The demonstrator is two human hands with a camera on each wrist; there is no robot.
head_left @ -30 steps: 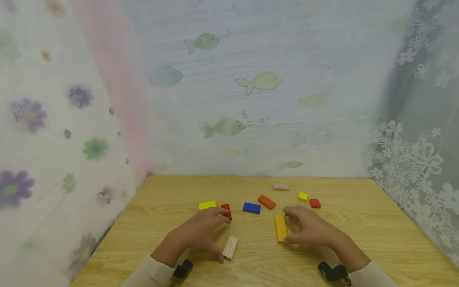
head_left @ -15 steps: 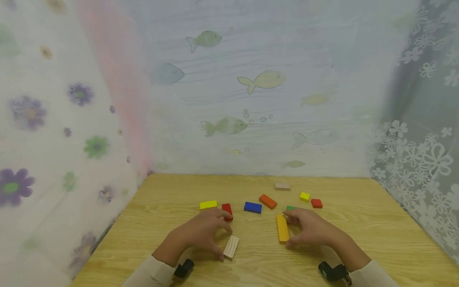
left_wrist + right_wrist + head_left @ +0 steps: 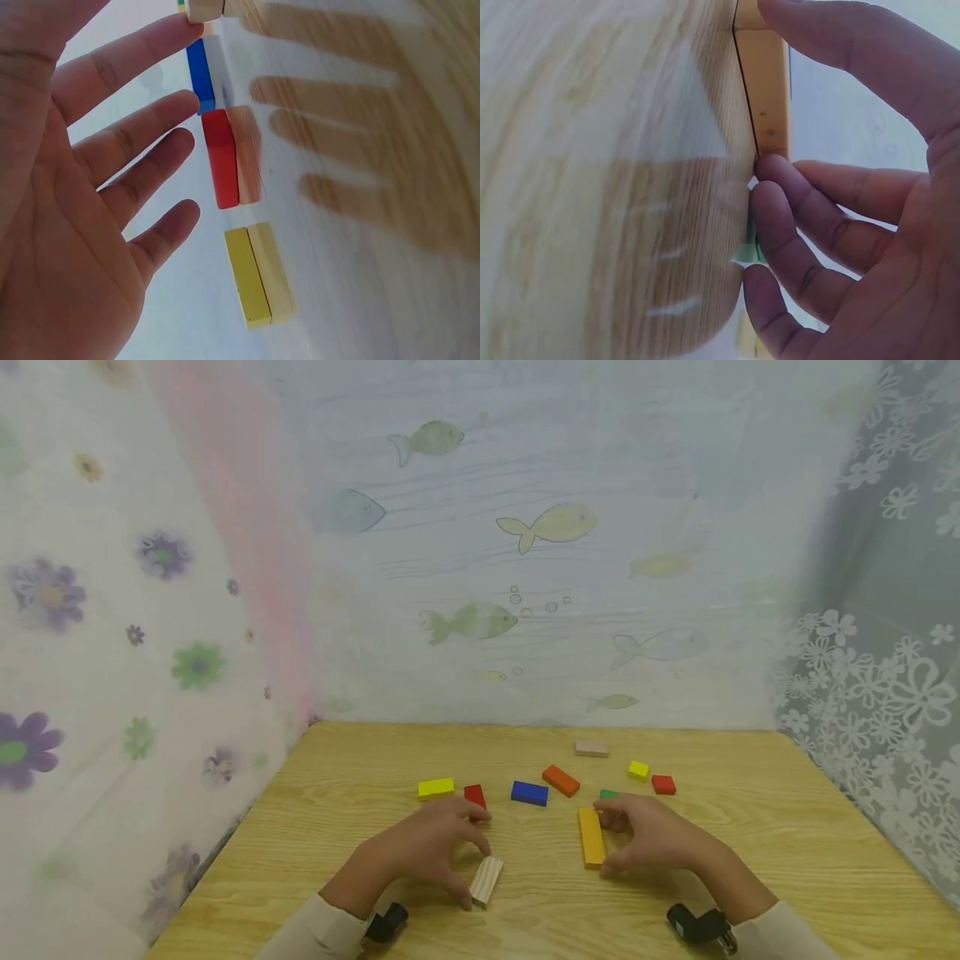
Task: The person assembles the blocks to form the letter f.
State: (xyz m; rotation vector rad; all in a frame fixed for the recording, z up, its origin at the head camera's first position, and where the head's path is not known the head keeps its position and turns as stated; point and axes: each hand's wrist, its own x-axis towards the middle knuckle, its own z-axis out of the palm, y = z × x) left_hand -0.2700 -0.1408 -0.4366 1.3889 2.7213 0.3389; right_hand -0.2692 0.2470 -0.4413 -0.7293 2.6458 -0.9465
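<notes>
My left hand (image 3: 423, 847) is beside a plain wooden block (image 3: 487, 882) in the head view, thumb at its near end and index fingertip at its far end, pinching it lengthwise. In the left wrist view the index fingertip touches that block (image 3: 204, 9); the other fingers are spread. A red block (image 3: 475, 802) lies just beyond these fingers, partly covered. My right hand (image 3: 660, 835) holds an orange-yellow block (image 3: 591, 838) by its ends, thumb near and fingers far, as the right wrist view shows on the block (image 3: 765, 90). Behind those fingers a green block (image 3: 608, 795) is mostly hidden.
Across the wooden table (image 3: 360, 760) lie a yellow block (image 3: 436, 789), a blue block (image 3: 529, 793), an orange-red block (image 3: 561, 780), a pale block (image 3: 591, 748), a small yellow block (image 3: 638, 771) and a small red block (image 3: 663, 785). A fish-patterned curtain (image 3: 555, 685) stands behind.
My left index finger has come down to the far end of the plain block, which has shifted slightly. The right fingers have drawn in to the orange-yellow block's far end.
</notes>
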